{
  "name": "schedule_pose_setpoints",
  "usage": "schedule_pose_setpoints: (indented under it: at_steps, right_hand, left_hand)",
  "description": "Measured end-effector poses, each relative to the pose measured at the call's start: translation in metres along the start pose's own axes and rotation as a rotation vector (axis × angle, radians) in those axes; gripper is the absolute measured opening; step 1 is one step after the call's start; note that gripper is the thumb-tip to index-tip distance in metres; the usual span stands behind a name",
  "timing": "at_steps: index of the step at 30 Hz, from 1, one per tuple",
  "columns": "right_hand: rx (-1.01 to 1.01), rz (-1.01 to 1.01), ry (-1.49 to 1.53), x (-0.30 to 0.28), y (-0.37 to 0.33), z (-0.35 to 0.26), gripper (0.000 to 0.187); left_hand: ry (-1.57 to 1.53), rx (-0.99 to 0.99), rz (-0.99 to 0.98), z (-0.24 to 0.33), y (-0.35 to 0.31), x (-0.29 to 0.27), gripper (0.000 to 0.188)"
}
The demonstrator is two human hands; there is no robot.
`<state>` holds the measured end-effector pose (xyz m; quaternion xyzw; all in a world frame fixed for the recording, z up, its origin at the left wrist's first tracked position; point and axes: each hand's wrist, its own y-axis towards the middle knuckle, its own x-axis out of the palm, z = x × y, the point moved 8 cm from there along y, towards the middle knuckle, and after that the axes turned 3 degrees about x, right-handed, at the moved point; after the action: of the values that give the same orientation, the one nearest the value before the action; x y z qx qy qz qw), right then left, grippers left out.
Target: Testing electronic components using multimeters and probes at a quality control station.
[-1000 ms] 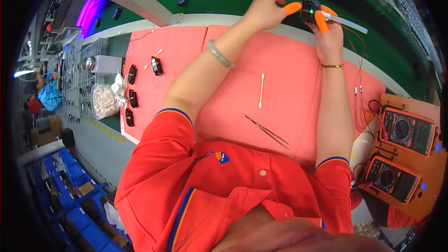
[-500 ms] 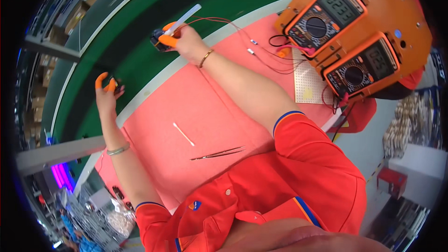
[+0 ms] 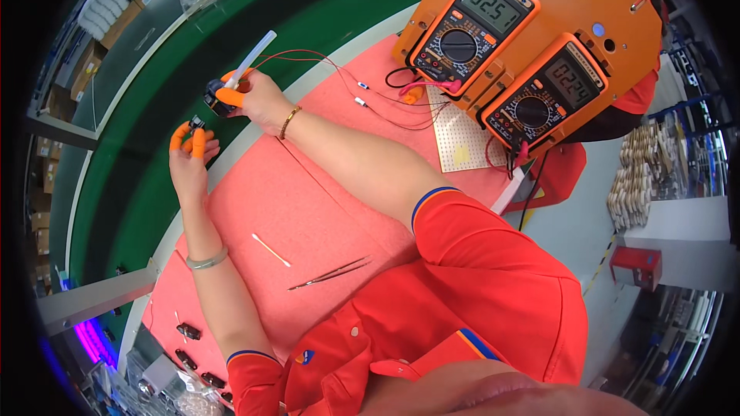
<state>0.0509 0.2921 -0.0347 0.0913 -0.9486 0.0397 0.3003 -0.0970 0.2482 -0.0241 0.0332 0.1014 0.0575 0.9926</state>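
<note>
My left hand (image 3: pixel 190 166), with orange finger covers, pinches a small dark part (image 3: pixel 197 122) between thumb and finger over the green surface. Just up and to the right, my right hand (image 3: pixel 258 100), also in orange finger covers, grips a black device (image 3: pixel 218 98). A translucent whitish tube (image 3: pixel 256 55) sticks up out of the same grip; I cannot tell whether it is joined to the device. Thin red wires (image 3: pixel 304 52) run from beside that hand to small connectors (image 3: pixel 362 85). The small part and the device are close together but appear apart.
A cotton swab (image 3: pixel 271 249) and tweezers (image 3: pixel 330 273) lie on the pink mat (image 3: pixel 339 200). Two orange multimeters (image 3: pixel 472 27) (image 3: pixel 546 96) stand on an orange stand at the right, by a perforated board (image 3: pixel 462 135). Several small dark parts (image 3: pixel 187 331) rest at lower left.
The view has shifted, so the mat and meters sit further left. My left hand has come closer to my right, its small part now facing the black device. Both meters' digits differ.
</note>
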Motion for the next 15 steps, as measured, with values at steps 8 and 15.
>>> schedule_pose_setpoints:
  at_steps: [8,15]
  right_hand:
    - [-0.015,-0.009,-0.019,0.004,-0.001,-0.002,0.029]
    - [-0.004,0.003,0.059,-0.001,-0.001,0.002,0.03]
  left_hand:
    - [-0.103,-0.19,0.054,-0.024,0.003,-0.016,0.021]
    - [-0.434,-0.175,-0.005,-0.02,-0.006,0.001,0.022]
